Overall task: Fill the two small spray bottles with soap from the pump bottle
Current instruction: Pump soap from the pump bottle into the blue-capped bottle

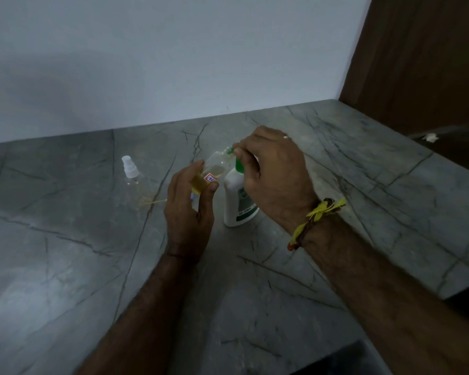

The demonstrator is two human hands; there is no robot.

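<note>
A grey marble-look counter with dark veins runs up to a pale wall. Near its centre stands a white pump bottle with a green label. Toward ten o'clock from it, well apart, stands a small clear spray bottle with a white cap, a yellowish smear just beside its base.

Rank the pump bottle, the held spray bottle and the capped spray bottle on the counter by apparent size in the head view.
1. Pump bottle, largest.
2. Held spray bottle in the left hand, partly hidden.
3. Capped spray bottle, looks similar; it sits farther away, so I can't rank these two.
</note>
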